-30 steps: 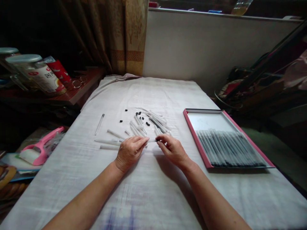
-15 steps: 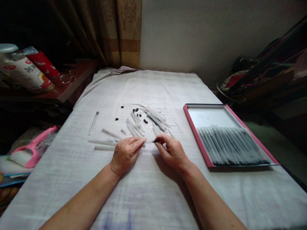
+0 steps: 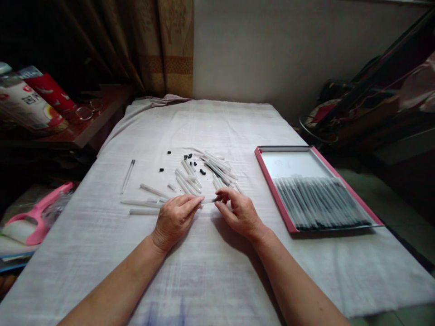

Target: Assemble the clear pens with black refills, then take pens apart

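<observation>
My left hand (image 3: 178, 217) is closed round a clear pen barrel (image 3: 208, 201) held level above the cloth. At the barrel's black end, my right hand (image 3: 239, 210) pinches with thumb and forefinger. Beyond the hands lie loose clear pen barrels (image 3: 187, 182), dark refills (image 3: 214, 170) and several small black plugs (image 3: 203, 172). More translucent tubes (image 3: 144, 212) rest just left of my left hand. One pen with a dark end (image 3: 128, 176) lies apart at the left.
A pink-edged box (image 3: 274, 192) at the right holds a row of pens (image 3: 322, 203) with black ends. The table has a pale cloth (image 3: 210, 271). Left of it are a pink-handled roller (image 3: 42, 213), a jar (image 3: 30, 106) and glasses (image 3: 89, 110) on a brown shelf.
The whole view has shifted slightly, so things appear a little further left. Both hands keep their places at the pen; the right fingertips look slightly looser at its black end.
</observation>
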